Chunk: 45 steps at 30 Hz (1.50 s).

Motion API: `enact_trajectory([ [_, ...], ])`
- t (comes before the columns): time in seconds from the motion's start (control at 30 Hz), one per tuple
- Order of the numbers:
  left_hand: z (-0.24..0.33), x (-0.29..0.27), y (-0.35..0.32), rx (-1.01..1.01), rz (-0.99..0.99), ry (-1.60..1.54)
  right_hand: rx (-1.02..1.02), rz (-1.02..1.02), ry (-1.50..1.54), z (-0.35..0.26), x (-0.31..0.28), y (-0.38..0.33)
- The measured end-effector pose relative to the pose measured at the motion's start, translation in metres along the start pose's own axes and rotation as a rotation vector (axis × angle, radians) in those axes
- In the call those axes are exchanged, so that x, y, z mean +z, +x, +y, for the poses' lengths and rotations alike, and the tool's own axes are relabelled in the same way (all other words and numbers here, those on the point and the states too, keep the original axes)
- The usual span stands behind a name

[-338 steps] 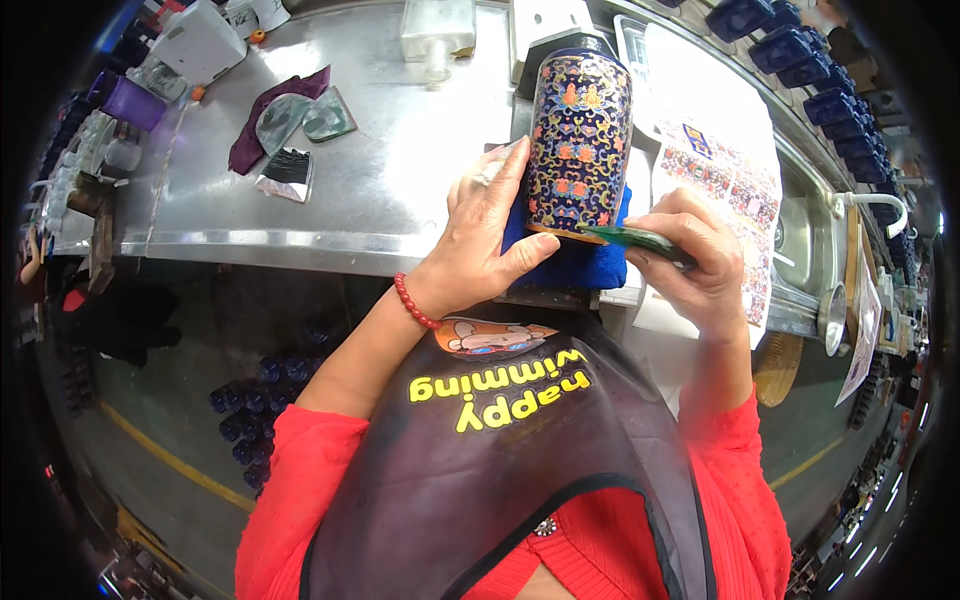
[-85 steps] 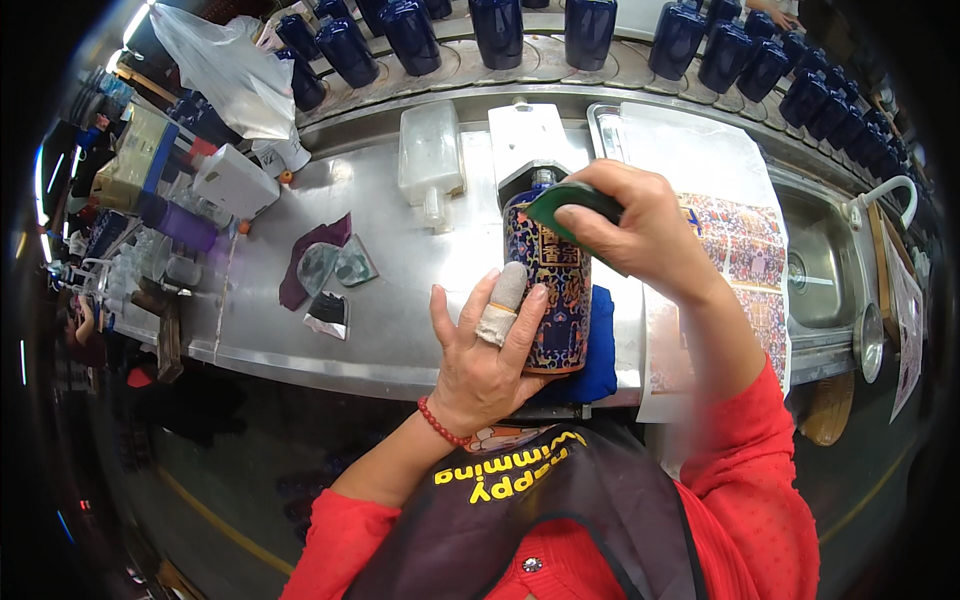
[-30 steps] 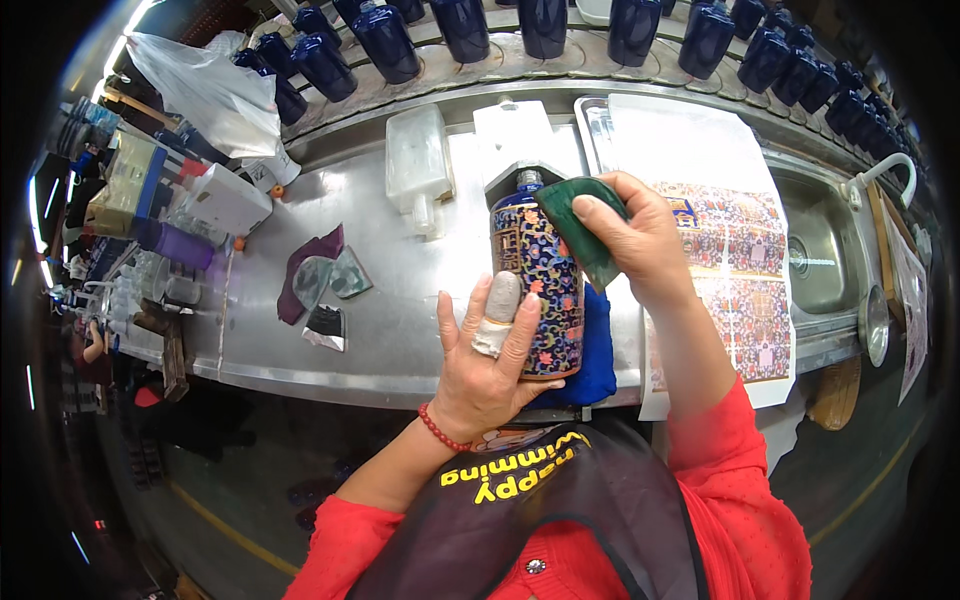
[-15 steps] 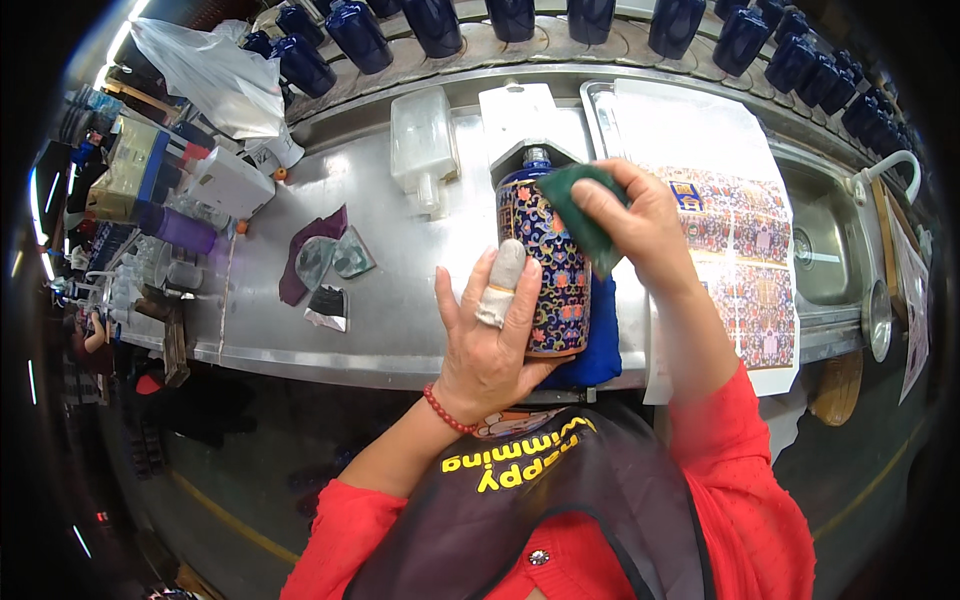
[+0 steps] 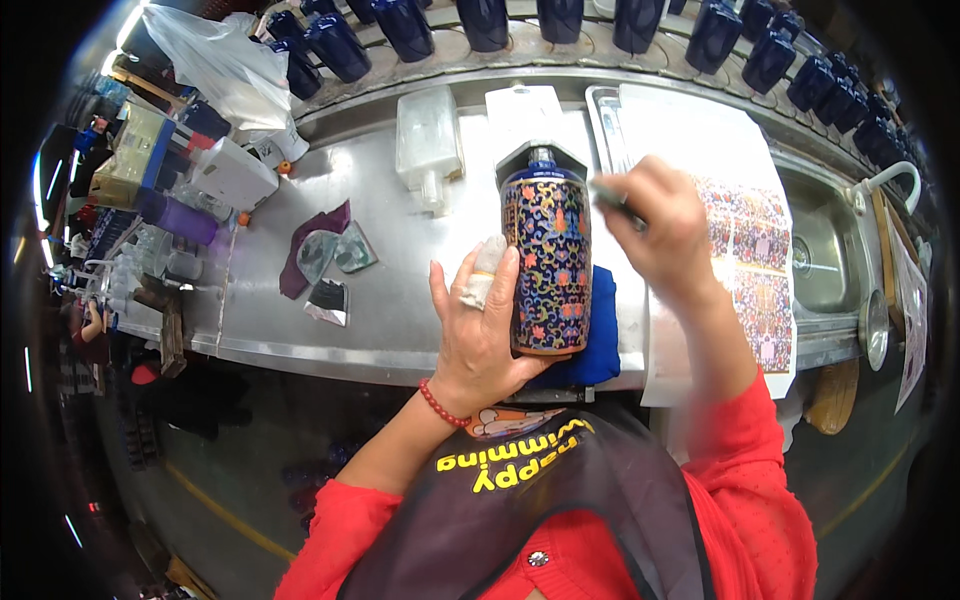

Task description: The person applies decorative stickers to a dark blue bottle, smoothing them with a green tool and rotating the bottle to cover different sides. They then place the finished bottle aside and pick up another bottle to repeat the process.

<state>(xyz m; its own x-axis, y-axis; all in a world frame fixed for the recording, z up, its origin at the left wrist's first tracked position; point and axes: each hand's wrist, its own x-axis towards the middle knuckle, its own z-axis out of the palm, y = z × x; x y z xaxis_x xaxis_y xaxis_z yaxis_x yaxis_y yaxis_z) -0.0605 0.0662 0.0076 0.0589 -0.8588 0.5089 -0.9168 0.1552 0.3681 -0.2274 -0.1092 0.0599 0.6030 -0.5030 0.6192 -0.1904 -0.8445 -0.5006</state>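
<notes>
A dark blue bottle (image 5: 550,265) wrapped in a colourful floral pattern lies tilted over the metal bench, its neck pointing away from me. My left hand (image 5: 476,335) grips its lower left side, with the thumb by the base. One of that hand's fingers wears a grey cover (image 5: 485,275) held by a band. Just right of the bottle's upper part, my right hand (image 5: 665,225) is closed on a green flexible scraper (image 5: 622,206), seen nearly edge-on. A gap shows between scraper and bottle. Beneath the bottle's right side lies a blue cloth (image 5: 604,335).
Printed pattern sheets (image 5: 762,250) lie at right, beside a sink (image 5: 830,255) with a curved tap (image 5: 905,170). A clear rectangular bottle (image 5: 427,140) and purple cloth (image 5: 300,262) with scraps lie at left. Several blue bottles (image 5: 485,25) stand along the conveyor (image 5: 560,58) behind.
My right hand has lifted the green scraper off the bottle's upper face and moved right. The bottle has shifted slightly right and turned, showing more of its patterned face; my left hand still holds it.
</notes>
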Motion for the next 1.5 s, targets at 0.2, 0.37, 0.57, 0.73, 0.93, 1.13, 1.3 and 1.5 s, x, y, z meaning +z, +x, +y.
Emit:
enact_trajectory([
  [0.2, 0.000, 0.000, 0.000, 0.003, 0.006, 0.016, 0.378, -0.201, 0.438, -0.009, 0.000, 0.017],
  [0.37, 0.000, -0.001, -0.001, -0.002, -0.001, 0.016, -0.435, -0.121, 0.040, -0.031, -0.002, 0.022],
  [0.57, 0.001, -0.002, 0.000, 0.009, 0.001, 0.040, 0.125, 0.036, 0.016, -0.007, 0.002, 0.014],
  [0.73, -0.005, 0.002, -0.005, -0.015, -0.006, 0.010, -0.197, -0.195, 0.174, -0.002, 0.006, -0.008],
  [0.93, -0.015, 0.011, -0.013, -0.025, -0.040, -0.036, -0.234, 0.009, -0.187, -0.026, 0.004, -0.016],
  [1.13, -0.009, 0.010, -0.013, -0.041, -0.041, -0.057, -0.042, -0.201, 0.319, -0.034, -0.005, -0.026],
  [1.3, -0.009, 0.009, -0.012, -0.005, -0.020, 0.019, -0.275, -0.194, 0.091, -0.033, -0.003, -0.042],
  [1.5, -0.014, 0.012, -0.014, -0.014, -0.031, -0.071, 0.179, 0.008, 0.114, -0.025, -0.003, -0.054],
])
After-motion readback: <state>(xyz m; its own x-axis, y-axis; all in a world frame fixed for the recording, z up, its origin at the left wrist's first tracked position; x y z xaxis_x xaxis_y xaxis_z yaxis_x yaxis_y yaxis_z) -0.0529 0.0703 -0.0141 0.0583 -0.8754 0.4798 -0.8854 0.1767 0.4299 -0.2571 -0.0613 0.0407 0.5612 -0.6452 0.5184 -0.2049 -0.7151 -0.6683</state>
